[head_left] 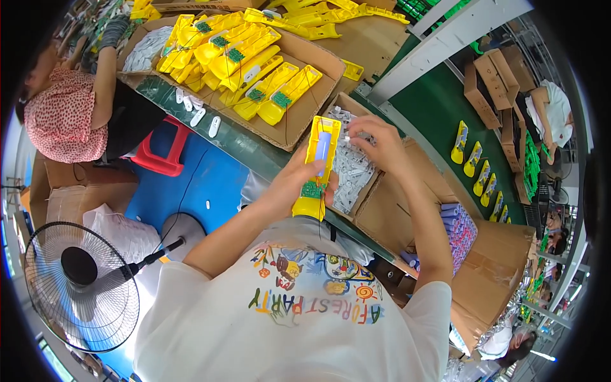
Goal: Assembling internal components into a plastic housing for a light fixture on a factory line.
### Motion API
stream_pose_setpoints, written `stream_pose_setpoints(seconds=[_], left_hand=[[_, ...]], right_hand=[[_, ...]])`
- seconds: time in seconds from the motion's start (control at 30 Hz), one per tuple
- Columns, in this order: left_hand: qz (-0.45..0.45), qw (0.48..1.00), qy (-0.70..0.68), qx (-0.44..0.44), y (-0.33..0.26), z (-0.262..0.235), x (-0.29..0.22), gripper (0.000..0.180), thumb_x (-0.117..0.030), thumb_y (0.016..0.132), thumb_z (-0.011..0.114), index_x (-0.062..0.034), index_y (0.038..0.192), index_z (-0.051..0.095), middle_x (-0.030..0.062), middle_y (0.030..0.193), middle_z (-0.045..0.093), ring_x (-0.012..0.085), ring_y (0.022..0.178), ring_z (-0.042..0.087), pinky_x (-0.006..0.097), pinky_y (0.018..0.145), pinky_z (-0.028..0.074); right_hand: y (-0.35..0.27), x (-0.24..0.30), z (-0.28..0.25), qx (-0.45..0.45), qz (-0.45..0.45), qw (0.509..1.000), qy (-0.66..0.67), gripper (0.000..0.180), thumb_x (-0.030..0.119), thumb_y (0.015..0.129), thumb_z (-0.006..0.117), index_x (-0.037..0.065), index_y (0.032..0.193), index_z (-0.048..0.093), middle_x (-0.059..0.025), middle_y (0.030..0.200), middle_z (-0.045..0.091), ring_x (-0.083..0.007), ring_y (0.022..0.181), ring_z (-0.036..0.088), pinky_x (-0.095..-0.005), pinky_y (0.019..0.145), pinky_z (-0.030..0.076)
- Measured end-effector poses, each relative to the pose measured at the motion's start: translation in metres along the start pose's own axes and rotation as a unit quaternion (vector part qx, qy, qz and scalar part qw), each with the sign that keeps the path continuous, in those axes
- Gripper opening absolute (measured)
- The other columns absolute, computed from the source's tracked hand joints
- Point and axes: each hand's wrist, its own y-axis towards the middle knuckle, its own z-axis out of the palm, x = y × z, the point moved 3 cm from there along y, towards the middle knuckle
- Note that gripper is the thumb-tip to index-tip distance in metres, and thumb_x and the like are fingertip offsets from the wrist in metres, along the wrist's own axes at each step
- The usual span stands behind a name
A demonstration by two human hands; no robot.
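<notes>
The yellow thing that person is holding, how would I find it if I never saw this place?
Start at the big cardboard tray full of yellow shells at the top. Come down to the person's two hands, just above the white shirt. The yellow shell stands upright in the left hand, right hand at its top: the only one held.

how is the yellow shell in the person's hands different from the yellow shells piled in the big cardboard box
The held yellow shell is gripped by the left hand, with the right hand at its top edge; the boxed yellow shells lie loose in a pile. The held one stands nearly on end, while the boxed ones lie flat at mixed angles. The held one shows a pale lilac insert; the boxed ones do not. Both carry a small green circuit board.
</notes>
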Motion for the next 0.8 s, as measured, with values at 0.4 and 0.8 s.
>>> stream_pose_setpoints(seconds=[0.4,0.8], left_hand=[[0.070,0.977,0.201,-0.008,0.003,0.010,0.000,0.039,-0.029,0.098,0.049,-0.0018,0.126,0.042,0.0125,0.109,0.062,0.0176,0.074,0.066,0.027,0.062,0.052],[0.125,0.970,0.210,0.007,0.009,0.014,0.003,0.044,-0.020,0.097,0.052,-0.0057,0.131,0.029,0.0171,0.124,0.055,0.0190,0.079,0.066,0.028,0.065,0.053]], right_hand=[[-0.011,-0.016,-0.015,-0.020,0.184,0.953,0.240,0.018,-0.002,0.078,0.069,0.004,0.093,0.063,0.0015,0.088,0.062,-0.0060,0.083,0.057,-0.0209,0.074,0.046],[-0.017,0.032,-0.022,-0.134,0.166,0.924,0.317,0.024,-0.002,0.079,0.070,0.000,0.102,0.063,-0.0039,0.092,0.064,-0.0088,0.082,0.060,-0.0216,0.077,0.049]])
